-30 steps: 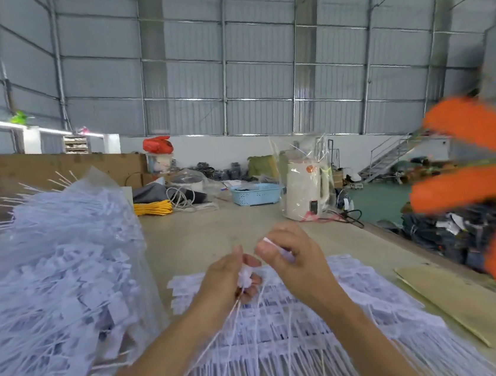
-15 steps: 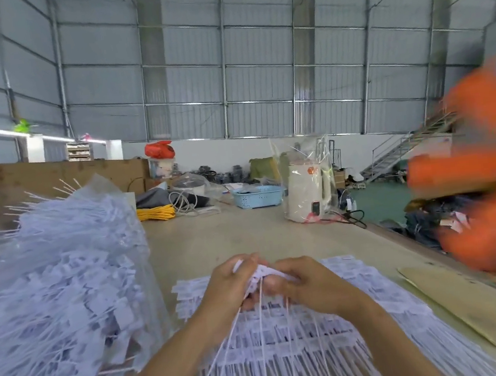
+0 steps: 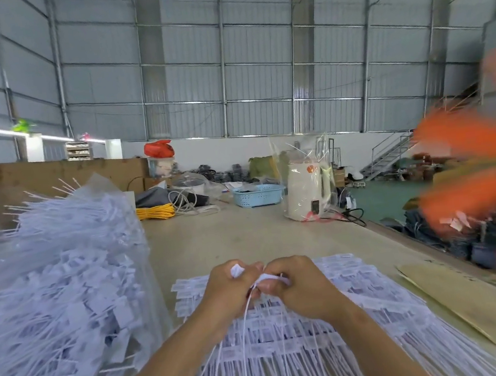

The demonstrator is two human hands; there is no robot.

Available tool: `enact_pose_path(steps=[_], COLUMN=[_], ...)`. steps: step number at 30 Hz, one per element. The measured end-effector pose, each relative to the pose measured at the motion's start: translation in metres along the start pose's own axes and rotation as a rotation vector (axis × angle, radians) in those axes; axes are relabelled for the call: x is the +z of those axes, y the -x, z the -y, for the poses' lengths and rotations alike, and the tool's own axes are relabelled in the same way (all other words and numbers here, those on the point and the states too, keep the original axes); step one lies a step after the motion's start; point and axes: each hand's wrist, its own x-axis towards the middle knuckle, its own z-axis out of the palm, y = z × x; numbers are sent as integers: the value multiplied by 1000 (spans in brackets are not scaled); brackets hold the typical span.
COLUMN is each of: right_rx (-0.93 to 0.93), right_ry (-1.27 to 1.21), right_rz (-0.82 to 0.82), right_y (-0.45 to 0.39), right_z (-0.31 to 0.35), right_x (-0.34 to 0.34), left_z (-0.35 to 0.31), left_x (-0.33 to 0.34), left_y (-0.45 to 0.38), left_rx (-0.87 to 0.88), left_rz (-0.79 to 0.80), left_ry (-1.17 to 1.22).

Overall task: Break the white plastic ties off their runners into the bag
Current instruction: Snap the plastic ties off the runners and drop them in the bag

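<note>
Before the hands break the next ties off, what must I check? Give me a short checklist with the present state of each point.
1. Left hand grips the tie heads: ok, fingers curled round a white piece.
2. Right hand grips them too: ok, it pinches the white piece beside the left hand.
3. Ties hang free below the hands: ok, thin strands run down toward the person.
4. Runner sheets within reach: ok, a pile lies on the table under the hands.
5. Bag near: ok, it stands to the left, full of ties.
6. Bag mouth open toward the hands: cannot tell.
</note>
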Motion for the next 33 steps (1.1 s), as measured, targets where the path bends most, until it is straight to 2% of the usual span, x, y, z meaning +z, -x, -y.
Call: enact_pose_path(steps=[2,5,6,8,10,11,13,17,21,23,25,28,30,33], right_rx=[-10,-102,-128,-76,-10,1,0,-53,-56,-32,-6,1,4,7], right_ry=[57,331,339,148,-149,-279,-403,-196,-153,-159,-148,-156,-165,-162], right_rz=[-19,-23,-63,-233,-460,-520,-490,-233,-173,-172,-178,-162,-154,-147], right_y=[1,0,0,2,6,9,10,4,0,0,0,0,0,-1], right_z=[1,8,11,15,14,14,17,25,15,10,6,3,2,2], right_x=[0,-3,-8,-25,-49,-58,-59,-29,-16,-15,-14,-13,-12,-11], left_z=[-1,-3,-4,-3,1,3,4,-1,-9,-24,-50,-97,-112,-97], left_x=[2,1,-5,-31,-53,-57,-47,-8,4,5,-5,-47,-84,-144], left_y=[-1,-5,-10,-19,-28,-29,-28,-15,3,7,9,18,21,3], left_rx=[-68,-242,-317,-407,-327,-260,-169,-100,-32,28,112,317,352,239], left_rz=[7,24,20,-21,-116,-161,-194,-82,-21,-80,-157,-221,-286,-438], left_ry=[47,187,275,491,578,556,478,399,303,246,308,342,134,-513])
